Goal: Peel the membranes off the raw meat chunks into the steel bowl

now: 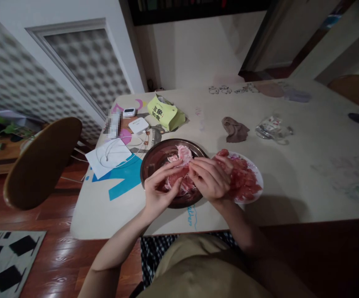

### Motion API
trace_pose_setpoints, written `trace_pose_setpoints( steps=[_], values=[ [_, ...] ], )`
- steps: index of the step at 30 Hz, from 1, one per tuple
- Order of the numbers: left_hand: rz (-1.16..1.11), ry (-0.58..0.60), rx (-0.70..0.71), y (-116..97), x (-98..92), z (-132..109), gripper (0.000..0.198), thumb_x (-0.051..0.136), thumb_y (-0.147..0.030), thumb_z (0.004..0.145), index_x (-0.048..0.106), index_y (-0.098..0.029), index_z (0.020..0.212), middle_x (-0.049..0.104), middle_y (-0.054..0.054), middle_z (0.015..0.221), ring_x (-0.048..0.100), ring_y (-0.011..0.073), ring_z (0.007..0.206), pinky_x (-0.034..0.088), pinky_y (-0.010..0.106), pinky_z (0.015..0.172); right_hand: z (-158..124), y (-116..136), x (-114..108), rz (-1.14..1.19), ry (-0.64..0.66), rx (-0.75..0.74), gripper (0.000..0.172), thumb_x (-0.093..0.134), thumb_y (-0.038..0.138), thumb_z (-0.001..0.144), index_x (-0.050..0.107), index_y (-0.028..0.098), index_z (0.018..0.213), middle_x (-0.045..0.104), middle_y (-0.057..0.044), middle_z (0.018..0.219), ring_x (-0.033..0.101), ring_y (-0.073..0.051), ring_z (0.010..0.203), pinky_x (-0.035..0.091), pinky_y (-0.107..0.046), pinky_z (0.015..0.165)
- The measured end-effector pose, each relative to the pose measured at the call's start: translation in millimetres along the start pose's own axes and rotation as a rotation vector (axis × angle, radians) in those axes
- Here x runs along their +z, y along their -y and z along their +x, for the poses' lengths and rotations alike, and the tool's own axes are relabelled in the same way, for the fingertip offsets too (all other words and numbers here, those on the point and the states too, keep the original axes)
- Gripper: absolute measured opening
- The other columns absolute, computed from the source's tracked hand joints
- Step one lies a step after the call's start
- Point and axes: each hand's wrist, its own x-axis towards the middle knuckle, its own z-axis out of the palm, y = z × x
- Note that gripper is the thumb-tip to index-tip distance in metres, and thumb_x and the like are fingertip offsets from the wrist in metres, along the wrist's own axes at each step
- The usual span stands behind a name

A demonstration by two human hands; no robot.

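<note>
Flesh-pink piece [173, 179], single and streaked with white skin, sits between two hands above one round metal bowl [155, 159]. The left hand [159, 184] curls about it, thumb set apart from the fingers; the right hand [212, 178] has its fingers bunched, thumb and forefinger pinching at the piece's upper edge. Pale, ragged skins [185, 153] lie inside the bowl, too tangled to count. Just right of it, partly behind the right hand, one white plate [260, 176] bears a heap of wet-looking red chunks [244, 182], likewise uncountable.

All this rests on one pale table [278, 178] with rounded corners and coloured drawings across its smooth top. Beyond the bowl stand one creased yellow-green bag [167, 115] and two small white plastic devices [138, 125]; near them are one white sheet [114, 161] and a looped white cable. Farther right lie one crumpled brown cloth [235, 130] and one clear, shiny packet [269, 128].

One chair [43, 163] with a curved wooden back stands left, over glossy reddish floorboards [58, 240]. One black-and-grey patterned rug [8, 263] and one wall panel [89, 58] of repeating geometric shapes complete that side.
</note>
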Motion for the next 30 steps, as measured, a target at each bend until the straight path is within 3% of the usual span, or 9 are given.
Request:
trace_pose_setpoints(
  steps=[3,8,12,17,23,27,30],
  values=[
    [-0.015,0.010,-0.003,0.5,-0.7,0.6,0.026,0.075,-0.014,0.086,0.077,-0.022,0.112,0.075,0.010,0.125,0.072,0.0229,0.117,0.056,0.041,0.108,3.8,-3.6,0.3,0.079,-0.001,0.069,0.016,0.072,0.011,0.089,0.070,0.022,0.100,0.081,0.000,0.093,0.077,-0.016,0.090,0.048,-0.039,0.104],
    [-0.042,-0.034,-0.005,2.1,-2.4,2.9,0.027,0.075,-0.016,0.087,0.076,-0.022,0.113,0.073,0.010,0.130,0.069,0.0243,0.122,0.054,0.044,0.111,4.7,-9.0,1.7,0.255,0.083,0.082,0.030,0.076,0.025,0.090,0.069,0.023,0.119,0.079,-0.006,0.107,0.073,-0.023,0.108,0.054,-0.043,0.100],
    [-0.038,-0.035,-0.014,3.2,-2.3,1.0,0.030,0.074,-0.019,0.088,0.074,-0.021,0.119,0.072,0.012,0.129,0.069,0.0254,0.123,0.054,0.045,0.111,3.3,-8.5,2.7,0.274,0.064,0.111,0.020,0.072,0.016,0.092,0.074,0.028,0.107,0.080,-0.001,0.102,0.073,-0.020,0.105,0.058,-0.040,0.093],
    [-0.052,-0.075,-0.075,5.7,-1.7,-1.1,0.057,0.086,-0.023,0.079,0.066,-0.021,0.132,0.070,0.013,0.134,0.067,0.0267,0.126,0.055,0.040,0.110,3.4,-3.6,0.6,0.192,0.060,-0.039,0.016,0.069,0.013,0.093,0.072,0.023,0.105,0.081,-0.002,0.098,0.077,-0.017,0.093,0.058,-0.034,0.087],
    [0.047,-0.022,-0.053,2.5,-1.2,-0.1,0.029,0.082,-0.020,0.083,0.077,-0.021,0.112,0.078,0.009,0.119,0.075,0.0231,0.112,0.060,0.036,0.104,-0.5,-3.3,0.2,0.067,0.059,-0.040,0.017,0.071,0.012,0.091,0.069,0.021,0.106,0.081,-0.001,0.094,0.076,-0.015,0.087,0.054,-0.034,0.090],
    [0.060,-0.029,-0.050,1.2,-1.7,-0.6,0.025,0.080,-0.021,0.085,0.077,-0.021,0.110,0.079,0.008,0.116,0.076,0.0229,0.109,0.062,0.035,0.101,1.5,-4.2,2.2,0.178,0.057,0.038,0.017,0.069,0.014,0.091,0.070,0.023,0.105,0.080,-0.002,0.096,0.076,-0.018,0.093,0.055,-0.037,0.090],
    [0.055,-0.039,-0.056,3.3,-2.3,-1.3,0.031,0.081,-0.022,0.084,0.076,-0.021,0.114,0.078,0.008,0.116,0.076,0.0222,0.108,0.061,0.033,0.101,4.0,-7.4,3.4,0.287,0.104,0.042,0.025,0.073,0.022,0.091,0.069,0.022,0.116,0.079,-0.005,0.105,0.073,-0.022,0.106,0.054,-0.041,0.095]
  ],
)
